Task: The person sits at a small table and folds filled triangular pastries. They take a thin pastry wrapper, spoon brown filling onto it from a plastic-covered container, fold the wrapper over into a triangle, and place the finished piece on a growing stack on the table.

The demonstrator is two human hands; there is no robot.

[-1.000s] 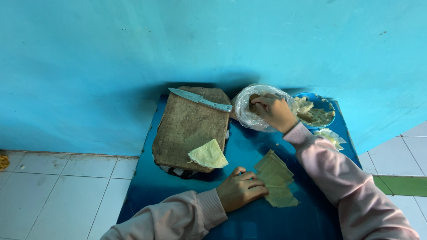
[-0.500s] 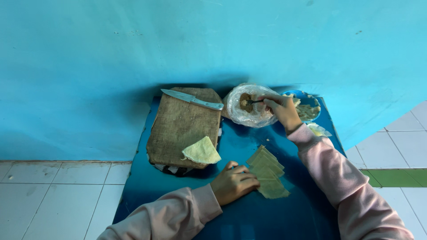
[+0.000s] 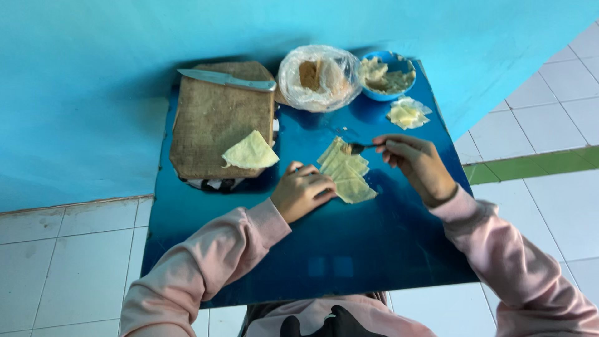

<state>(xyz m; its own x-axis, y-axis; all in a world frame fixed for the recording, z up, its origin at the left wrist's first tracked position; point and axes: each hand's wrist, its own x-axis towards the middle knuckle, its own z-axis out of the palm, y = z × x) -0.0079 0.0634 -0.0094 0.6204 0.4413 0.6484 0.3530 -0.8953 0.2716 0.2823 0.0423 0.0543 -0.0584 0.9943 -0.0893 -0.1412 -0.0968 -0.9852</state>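
A: Pink sleeves nearest, then the two hands over the blue table [image 3: 324, 249]. How far along does it look?

B: Early, I'd judge. The left hand [image 3: 302, 193] presses curled fingers down on the near edge of a fan of pale wrappers [image 3: 346, 171] lying mid-table. The right hand [image 3: 418, 165] pinches a spoon [image 3: 362, 148], its bowl touching the top wrapper with a small dab of filling on it. Nothing there is folded yet.

A: Anything finished?

B: One folded triangle [image 3: 251, 151] lies on the burlap board [image 3: 218, 118], so one piece seems done. Beyond are a knife [image 3: 224, 78] across the board's far edge, a plastic bag [image 3: 319, 78], a blue bowl [image 3: 387, 75] of filling, and a few spare wrappers [image 3: 405, 114] just beside the bowl.

A: And against a second ago?

B: Then the right hand was reaching into the bag; now it has come back to the wrappers with the loaded spoon. The left hand has stayed on the stack.
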